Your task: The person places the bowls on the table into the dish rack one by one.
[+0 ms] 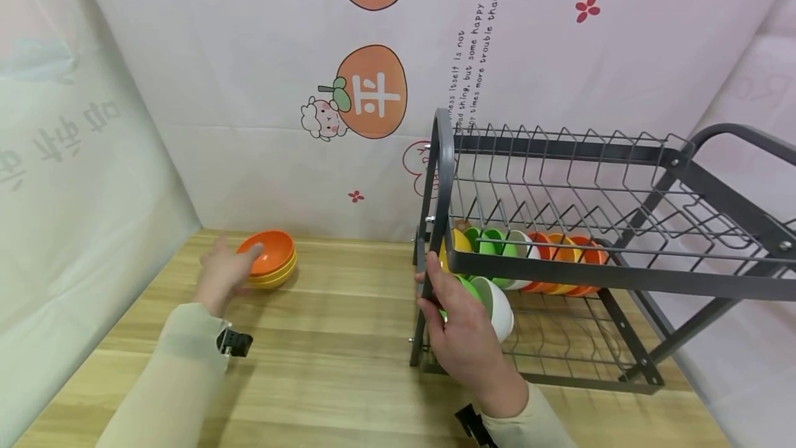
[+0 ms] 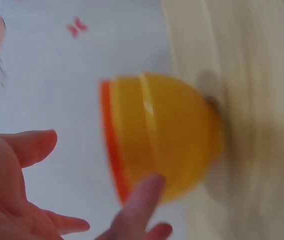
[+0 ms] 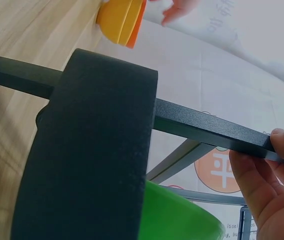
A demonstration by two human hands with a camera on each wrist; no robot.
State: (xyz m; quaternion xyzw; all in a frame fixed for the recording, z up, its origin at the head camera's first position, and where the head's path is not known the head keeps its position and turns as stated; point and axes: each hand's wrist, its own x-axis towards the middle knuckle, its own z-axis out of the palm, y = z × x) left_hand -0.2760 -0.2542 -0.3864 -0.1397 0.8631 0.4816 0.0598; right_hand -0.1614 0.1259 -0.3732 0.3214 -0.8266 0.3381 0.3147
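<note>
At the back left of the table, a nested stack of bowls has an orange bowl [image 1: 276, 246] on top and yellow bowls [image 1: 278, 278] underneath. My left hand [image 1: 224, 269] is at the stack's left side, fingers spread. In the left wrist view one finger overlaps the yellow bowl [image 2: 174, 135]; whether it touches cannot be told. With thumb and fingers, my right hand [image 1: 465, 334] grips the left side frame of a dark two-tier dish rack [image 1: 653, 279]. The right wrist view shows the thumb and fingers pinching a dark bar [image 3: 212, 129].
Coloured bowls [image 1: 562, 254] stand in a row on the rack's lower tier. A white bowl [image 1: 497, 313] and a green bowl sit nearer the front, partly behind my right hand. Printed cloth [image 1: 249, 88] hangs behind the wooden table [image 1: 336, 337].
</note>
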